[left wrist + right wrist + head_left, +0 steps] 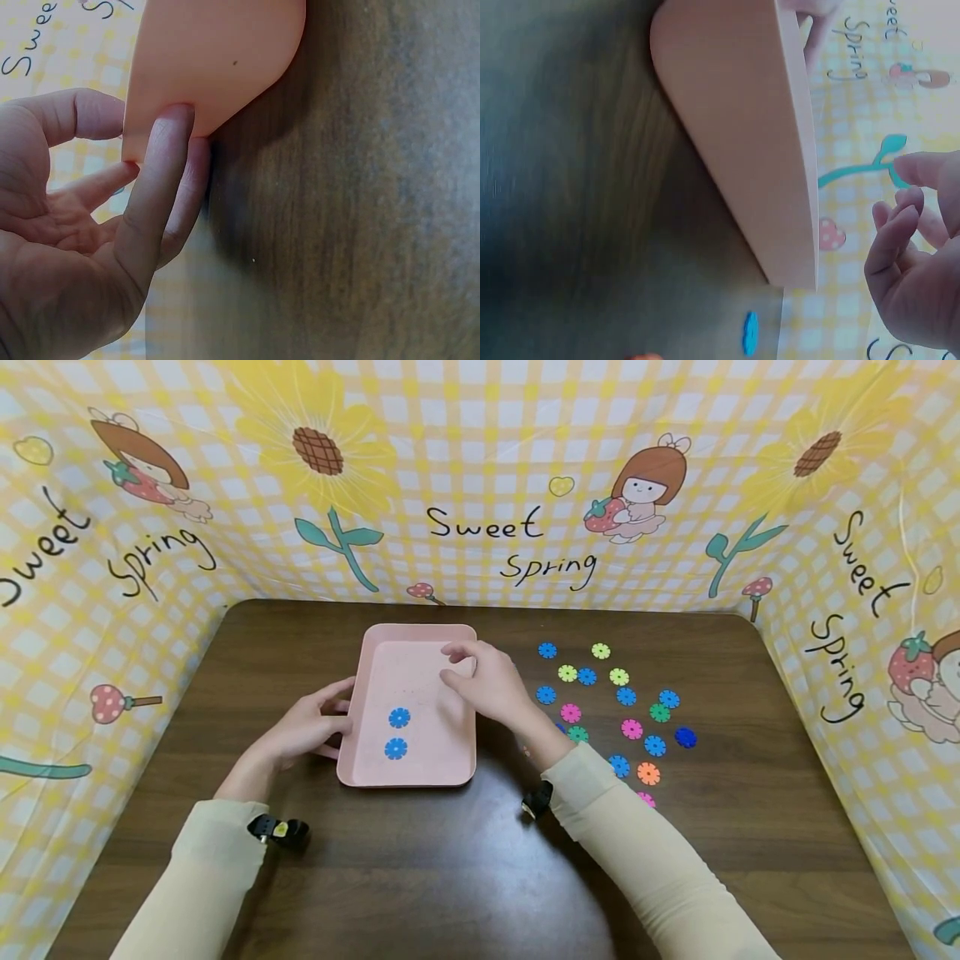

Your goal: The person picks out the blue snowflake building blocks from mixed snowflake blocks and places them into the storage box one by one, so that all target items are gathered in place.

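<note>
Blue discs (396,748) lie nearest in your pink tray (405,664), your left hand (303,727) touches its left wall, fingers extended, and your right hand (491,681), narrowly parted, seemingly empty, could jolt it by clipping the far-right rim.

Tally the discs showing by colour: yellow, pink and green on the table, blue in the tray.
Yellow discs: 3
Pink discs: 3
Green discs: 2
Blue discs in the tray: 2
Total: 10; the right arm may hide more.
</note>
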Demonstrator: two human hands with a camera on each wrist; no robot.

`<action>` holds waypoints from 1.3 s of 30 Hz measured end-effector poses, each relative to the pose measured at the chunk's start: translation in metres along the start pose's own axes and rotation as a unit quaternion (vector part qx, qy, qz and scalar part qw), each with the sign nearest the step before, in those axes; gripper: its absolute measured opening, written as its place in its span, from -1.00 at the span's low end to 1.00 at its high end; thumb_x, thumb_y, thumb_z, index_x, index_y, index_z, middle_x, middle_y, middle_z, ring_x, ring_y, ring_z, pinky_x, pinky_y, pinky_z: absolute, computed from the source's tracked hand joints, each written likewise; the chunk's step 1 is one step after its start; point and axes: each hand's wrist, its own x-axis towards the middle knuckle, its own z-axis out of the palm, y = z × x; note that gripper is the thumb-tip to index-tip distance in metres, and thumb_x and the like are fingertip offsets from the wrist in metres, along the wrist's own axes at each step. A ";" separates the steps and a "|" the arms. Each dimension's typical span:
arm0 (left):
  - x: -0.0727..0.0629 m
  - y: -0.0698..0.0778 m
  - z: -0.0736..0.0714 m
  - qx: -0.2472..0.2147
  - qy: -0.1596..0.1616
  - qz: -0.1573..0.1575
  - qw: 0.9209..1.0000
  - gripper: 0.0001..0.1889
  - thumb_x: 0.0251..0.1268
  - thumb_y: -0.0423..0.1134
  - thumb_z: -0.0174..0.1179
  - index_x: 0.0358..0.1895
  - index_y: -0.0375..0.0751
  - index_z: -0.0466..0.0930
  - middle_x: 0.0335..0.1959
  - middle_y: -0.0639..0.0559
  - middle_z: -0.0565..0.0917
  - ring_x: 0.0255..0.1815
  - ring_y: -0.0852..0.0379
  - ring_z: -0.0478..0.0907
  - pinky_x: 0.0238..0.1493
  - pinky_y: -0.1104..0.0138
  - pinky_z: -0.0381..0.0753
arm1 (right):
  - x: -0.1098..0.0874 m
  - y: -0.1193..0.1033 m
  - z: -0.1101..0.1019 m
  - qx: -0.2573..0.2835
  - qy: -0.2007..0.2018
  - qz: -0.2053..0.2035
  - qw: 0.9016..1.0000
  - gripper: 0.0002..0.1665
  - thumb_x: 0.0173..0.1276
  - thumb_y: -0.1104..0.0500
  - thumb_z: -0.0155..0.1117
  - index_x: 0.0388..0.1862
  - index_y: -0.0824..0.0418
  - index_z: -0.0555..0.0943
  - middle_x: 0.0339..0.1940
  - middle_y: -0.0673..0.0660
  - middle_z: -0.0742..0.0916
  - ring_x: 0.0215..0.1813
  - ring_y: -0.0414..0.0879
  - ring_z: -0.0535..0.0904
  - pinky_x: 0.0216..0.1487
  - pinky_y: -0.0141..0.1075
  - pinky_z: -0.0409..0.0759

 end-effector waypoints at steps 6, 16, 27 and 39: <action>0.000 0.000 0.000 0.001 -0.001 0.002 1.000 -0.12 0.38 -0.39 0.13 0.71 0.01 -0.04 0.43 -0.44 0.31 -0.02 -0.21 0.65 -0.22 0.00 0.78 | 0.004 0.020 -0.014 -0.011 0.016 0.016 1.000 -0.57 0.44 0.00 0.39 0.22 0.09 0.68 0.04 0.06 0.73 0.15 0.07 0.61 0.15 -0.08 0.54; 0.000 -0.002 -0.001 -0.004 0.000 0.003 1.000 -0.13 0.39 -0.40 0.12 0.71 0.00 -0.04 0.43 -0.46 0.31 -0.03 -0.22 0.65 -0.22 -0.01 0.78 | 0.004 0.058 -0.027 -0.017 0.015 0.078 0.997 -0.53 0.42 0.04 0.43 0.24 0.18 0.66 0.03 0.10 0.72 0.12 0.04 0.60 0.18 0.01 0.57; 0.001 -0.003 -0.001 -0.001 -0.001 -0.002 1.000 -0.11 0.38 -0.38 0.13 0.72 0.03 -0.05 0.45 -0.43 0.30 -0.02 -0.20 0.65 -0.21 -0.01 0.78 | 0.005 0.075 -0.028 -0.081 -0.012 0.142 0.986 -0.50 0.36 -0.02 0.48 0.18 0.18 0.67 0.04 0.13 0.72 0.08 0.06 0.61 0.14 -0.01 0.60; 0.002 -0.005 -0.001 0.001 -0.001 0.002 1.000 -0.12 0.39 -0.37 0.14 0.72 0.04 -0.05 0.44 -0.43 0.31 -0.01 -0.20 0.65 -0.21 -0.01 0.78 | 0.009 0.079 -0.029 -0.105 -0.036 0.161 0.981 -0.59 0.33 -0.03 0.51 0.01 0.18 0.69 -0.07 0.11 0.70 -0.03 0.03 0.61 0.02 -0.06 0.61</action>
